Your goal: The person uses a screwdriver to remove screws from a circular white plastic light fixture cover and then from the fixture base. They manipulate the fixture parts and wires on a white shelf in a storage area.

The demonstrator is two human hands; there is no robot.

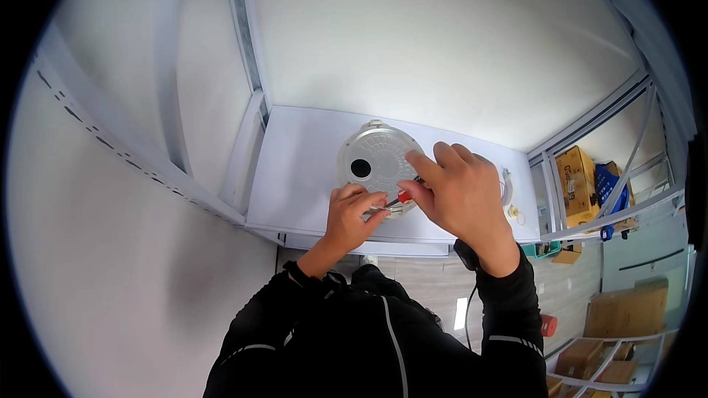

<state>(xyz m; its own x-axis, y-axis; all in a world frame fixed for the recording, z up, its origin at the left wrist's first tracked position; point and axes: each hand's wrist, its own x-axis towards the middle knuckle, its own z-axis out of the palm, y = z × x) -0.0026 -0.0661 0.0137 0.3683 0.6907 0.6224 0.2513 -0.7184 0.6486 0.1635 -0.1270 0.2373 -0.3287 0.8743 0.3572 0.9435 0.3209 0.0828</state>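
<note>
A round, pale appliance part (387,151) lies on the white table, with a ring of small raised or cut marks and a black disc (361,168) on its upper face. My right hand (466,188) is closed over a screwdriver with a red-and-black handle (404,197), held above the part's near right edge. Its thin shaft slants down toward my left fingertips. At the part's near edge, my left hand (349,217) is closed in a pinch beside the shaft's tip. Something thin and pale shows at those fingers, too small to name.
The white table (295,169) stands against a pale wall. A white ring-shaped piece (506,188) and a small yellowish item (514,211) lie at its right end. Framed rails rise at both sides. Cardboard boxes (575,184) and a blue bag (608,188) sit beyond the right rail.
</note>
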